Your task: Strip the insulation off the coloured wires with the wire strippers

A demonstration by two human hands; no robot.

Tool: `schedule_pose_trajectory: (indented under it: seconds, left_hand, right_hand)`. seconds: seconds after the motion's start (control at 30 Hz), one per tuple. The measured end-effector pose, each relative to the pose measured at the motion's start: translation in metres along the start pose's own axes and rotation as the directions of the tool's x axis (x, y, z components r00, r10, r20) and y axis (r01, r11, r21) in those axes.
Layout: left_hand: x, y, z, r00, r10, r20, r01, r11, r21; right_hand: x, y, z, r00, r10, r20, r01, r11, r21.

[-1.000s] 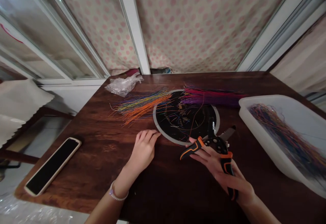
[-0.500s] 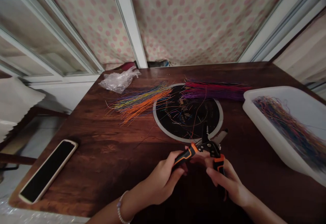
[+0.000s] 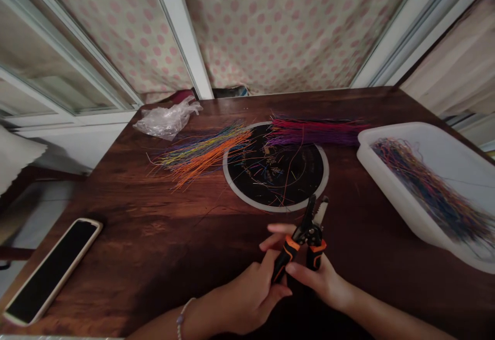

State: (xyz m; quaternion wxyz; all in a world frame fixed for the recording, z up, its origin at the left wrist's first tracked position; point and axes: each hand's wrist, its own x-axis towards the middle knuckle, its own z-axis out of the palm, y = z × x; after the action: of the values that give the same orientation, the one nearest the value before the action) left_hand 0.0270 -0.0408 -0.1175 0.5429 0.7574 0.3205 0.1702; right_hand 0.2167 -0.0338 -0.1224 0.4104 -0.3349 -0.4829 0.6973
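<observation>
A wire stripper [image 3: 307,237] with black and orange handles stands upright over the near middle of the dark wooden table [image 3: 154,242], jaws nearly closed. My left hand [image 3: 251,293] is wrapped round its left handle. My right hand [image 3: 323,280] grips the right handle, index finger stretched out behind the tool. Beyond the tool lies a round black disc with a silver rim [image 3: 275,167], strewn with thin wire strands.
A fan of orange, yellow and blue wires [image 3: 201,151] lies left of the disc, a purple and red bundle [image 3: 315,131] right of it. A white tray [image 3: 429,185] of mixed wires sits at the right edge. A phone [image 3: 48,270] lies near left, a crumpled plastic bag [image 3: 166,120] far left.
My left hand left the table and took hold of the stripper's left handle. The handles, wide apart before, have been squeezed together, and the tool has come nearer to me.
</observation>
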Motion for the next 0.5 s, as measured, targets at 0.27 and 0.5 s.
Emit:
schedule_pose_trajectory:
  seconds: [0.27,0.5]
  left_hand:
    - [0.003,0.000,0.002,0.995,0.092,0.036,-0.096,0.987,0.130]
    - [0.010,-0.012,-0.028,0.921,0.304,-0.243,-0.115,0.810,0.575]
  right_hand:
    - [0.002,-0.001,0.004,0.986,0.005,0.165,-0.030,0.988,0.152]
    - [0.006,0.001,-0.011,1.000,0.007,0.003,-0.008,0.955,0.296]
